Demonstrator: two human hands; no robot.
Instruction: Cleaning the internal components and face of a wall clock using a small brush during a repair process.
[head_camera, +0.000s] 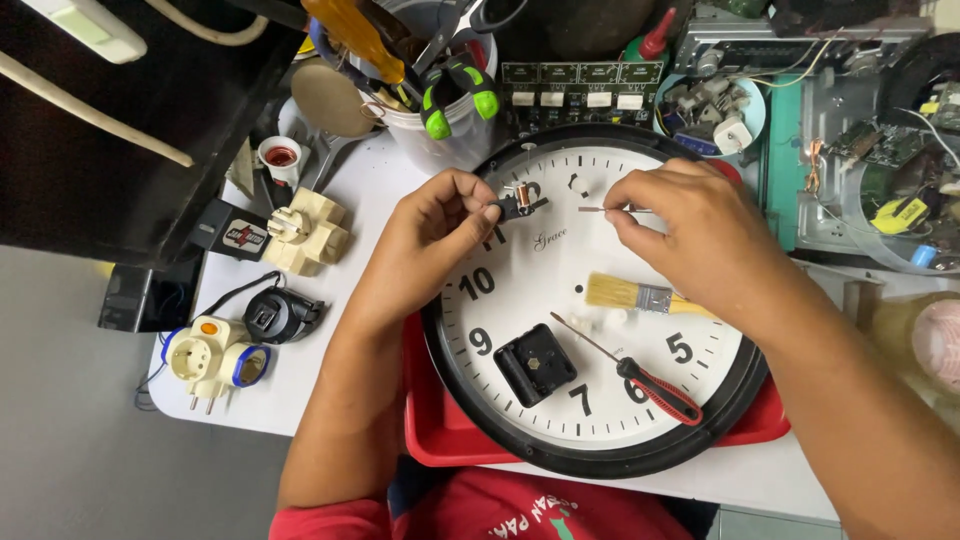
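A large round wall clock (520, 290) with a white face and black rim lies flat on a red tray (440, 440). My left hand (430, 235) pinches a small black part with a copper coil (520, 200) above the upper part of the face. My right hand (690, 235) holds a thin metal pin (592, 209), its tip pointing left toward the coil part. On the clock face lie a black square clock movement (535, 365), a small paint brush (640, 295) and a red-and-black handled screwdriver (640, 378).
Cream plug adapters (305, 232) (205, 358) and a black adapter (280, 315) lie on the white table at left. A white tub of tools (440, 100) stands behind the clock. Circuit boards (580, 90) and electronic parts crowd the back and right.
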